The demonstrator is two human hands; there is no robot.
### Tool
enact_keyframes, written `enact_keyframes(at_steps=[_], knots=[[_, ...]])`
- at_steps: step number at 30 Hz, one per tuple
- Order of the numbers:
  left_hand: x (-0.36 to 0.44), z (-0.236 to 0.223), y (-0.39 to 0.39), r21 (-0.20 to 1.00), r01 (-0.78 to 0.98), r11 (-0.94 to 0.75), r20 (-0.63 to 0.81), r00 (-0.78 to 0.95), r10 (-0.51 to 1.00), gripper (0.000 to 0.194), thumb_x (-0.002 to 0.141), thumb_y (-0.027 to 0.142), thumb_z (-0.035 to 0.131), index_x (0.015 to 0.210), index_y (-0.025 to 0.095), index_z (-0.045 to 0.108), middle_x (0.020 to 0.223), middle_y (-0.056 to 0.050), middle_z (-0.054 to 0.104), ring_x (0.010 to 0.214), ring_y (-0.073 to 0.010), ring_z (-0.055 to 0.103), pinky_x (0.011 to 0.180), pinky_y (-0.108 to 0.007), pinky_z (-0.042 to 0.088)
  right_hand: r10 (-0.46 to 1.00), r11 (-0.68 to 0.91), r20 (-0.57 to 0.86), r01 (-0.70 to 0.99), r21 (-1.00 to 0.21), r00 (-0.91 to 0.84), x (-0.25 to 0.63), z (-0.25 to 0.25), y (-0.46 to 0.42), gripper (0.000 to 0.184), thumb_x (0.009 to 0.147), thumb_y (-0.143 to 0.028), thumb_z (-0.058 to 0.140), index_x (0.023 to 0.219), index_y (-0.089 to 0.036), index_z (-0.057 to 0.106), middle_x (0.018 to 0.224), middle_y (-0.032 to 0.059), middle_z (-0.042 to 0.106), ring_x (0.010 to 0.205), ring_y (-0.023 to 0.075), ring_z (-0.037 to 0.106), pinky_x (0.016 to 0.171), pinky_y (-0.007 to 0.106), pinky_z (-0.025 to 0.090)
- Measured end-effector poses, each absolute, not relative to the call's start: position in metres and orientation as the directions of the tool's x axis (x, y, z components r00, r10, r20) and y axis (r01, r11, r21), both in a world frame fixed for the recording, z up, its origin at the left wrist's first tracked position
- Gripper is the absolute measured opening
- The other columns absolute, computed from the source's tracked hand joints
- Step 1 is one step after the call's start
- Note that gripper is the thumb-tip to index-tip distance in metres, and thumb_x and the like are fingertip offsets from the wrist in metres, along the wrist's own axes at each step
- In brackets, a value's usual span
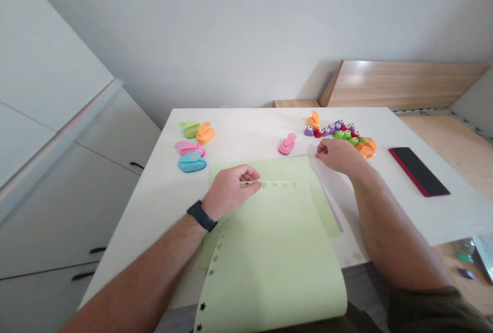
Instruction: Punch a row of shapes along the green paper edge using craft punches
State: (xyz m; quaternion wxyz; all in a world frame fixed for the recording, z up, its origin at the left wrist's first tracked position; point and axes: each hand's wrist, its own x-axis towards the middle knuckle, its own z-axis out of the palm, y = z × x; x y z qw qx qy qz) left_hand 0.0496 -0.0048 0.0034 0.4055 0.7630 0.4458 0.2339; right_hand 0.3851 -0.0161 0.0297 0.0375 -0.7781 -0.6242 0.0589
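Observation:
My left hand (234, 188), with a dark watch (202, 215) on the wrist, pinches the far edge of a light green sheet of paper (277, 256). The sheet curves down over the table's near edge. Small cut-out shapes run along its far edge and left edge, stars among them. Beneath it lie another green sheet (325, 204) and a pale purple sheet (337, 221), mostly covered. My right hand (335, 155) is low over the table, fingers curled together; whether they hold anything is hidden. Left of it stands a pink craft punch (287, 144).
At the left are green (190, 129), orange (206, 133), pink (190, 149) and blue (191, 162) craft punches. Several small googly-eyed pieces (339, 129) cluster at the right, between two orange punches (313, 119). A black-and-red flat object (419, 171) lies farther right on the white table (150, 220).

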Motion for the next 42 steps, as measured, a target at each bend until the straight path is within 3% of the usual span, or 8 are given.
enact_keyframes(at_steps=[4,9,15,21,28,36,39,42], knots=[[0.049,0.004,-0.005,0.827,0.491,-0.274,-0.003,0.492,0.871,0.022,0.078,0.041,0.07,0.088,0.021,0.069,0.088,-0.001,0.075,0.081,-0.0167,0.07,0.076,-0.028,0.054,0.975,-0.22,-0.003,0.959,-0.18,0.224,0.381,0.032,-0.016,0.016,0.081,-0.036,0.062,0.085,-0.022,0.069,0.088,0.0056,0.072,0.078,0.0209,0.062,0.065,0.032,0.04],[0.049,0.003,-0.005,0.831,0.482,-0.277,0.002,0.496,0.868,0.023,0.079,0.041,0.069,0.089,0.021,0.069,0.089,-0.001,0.075,0.081,-0.0164,0.069,0.076,-0.028,0.054,0.97,-0.244,-0.042,0.961,-0.132,0.24,0.378,0.025,-0.013,0.016,0.081,-0.038,0.064,0.084,-0.024,0.069,0.086,0.0045,0.072,0.08,0.0221,0.061,0.062,0.032,0.036],[0.049,0.005,-0.005,0.827,0.486,-0.281,0.005,0.495,0.869,0.023,0.079,0.041,0.069,0.09,0.021,0.069,0.088,-0.001,0.074,0.082,-0.0165,0.069,0.077,-0.028,0.054,0.955,-0.285,0.057,0.954,-0.092,0.291,0.387,0.018,-0.011,0.013,0.082,-0.034,0.061,0.083,-0.023,0.067,0.085,0.0071,0.071,0.081,0.0242,0.062,0.065,0.034,0.038],[0.051,0.005,-0.005,0.835,0.483,-0.262,0.008,0.466,0.885,0.023,0.079,0.039,0.07,0.09,0.02,0.069,0.088,-0.001,0.074,0.081,-0.0158,0.069,0.076,-0.028,0.054,0.951,-0.277,0.095,0.948,-0.158,0.294,0.381,0.021,-0.013,0.021,0.084,-0.041,0.06,0.083,-0.021,0.068,0.082,0.0081,0.071,0.077,0.0229,0.062,0.066,0.034,0.039],[0.049,0.01,-0.007,0.831,0.485,-0.274,0.041,0.437,0.899,0.021,0.08,0.037,0.07,0.091,0.02,0.068,0.086,0.0,0.074,0.081,-0.0152,0.069,0.078,-0.027,0.054,0.946,-0.249,0.166,0.951,-0.186,0.28,0.369,0.022,-0.013,0.025,0.085,-0.046,0.059,0.079,-0.022,0.067,0.077,0.0033,0.07,0.067,0.0198,0.058,0.057,0.031,0.033],[0.041,0.011,-0.002,0.807,0.485,-0.336,0.147,0.386,0.911,0.019,0.082,0.037,0.068,0.092,0.021,0.068,0.088,0.001,0.074,0.082,-0.0144,0.069,0.079,-0.026,0.055,0.933,-0.169,0.252,0.932,-0.322,0.256,0.357,0.024,-0.015,0.026,0.086,-0.045,0.058,0.081,-0.022,0.067,0.075,0.003,0.069,0.067,0.0186,0.059,0.06,0.031,0.036],[0.038,0.006,0.003,0.78,0.52,-0.348,0.173,0.355,0.919,0.018,0.081,0.036,0.068,0.091,0.022,0.068,0.086,0.001,0.074,0.082,-0.0148,0.069,0.078,-0.026,0.054,0.925,-0.14,0.281,0.916,-0.376,0.256,0.351,0.023,-0.015,0.027,0.087,-0.046,0.058,0.089,-0.021,0.068,0.075,0.003,0.068,0.066,0.0184,0.059,0.06,0.03,0.038],[0.036,0.001,0.006,0.757,0.547,-0.357,0.181,0.349,0.919,0.017,0.081,0.035,0.067,0.091,0.022,0.068,0.088,0.0,0.075,0.084,-0.0158,0.07,0.079,-0.027,0.054,0.92,-0.044,0.336,0.902,-0.43,0.204,0.344,0.02,-0.014,0.034,0.09,-0.046,0.055,0.111,-0.021,0.065,0.079,0.0031,0.068,0.067,0.0178,0.059,0.063,0.031,0.041]])
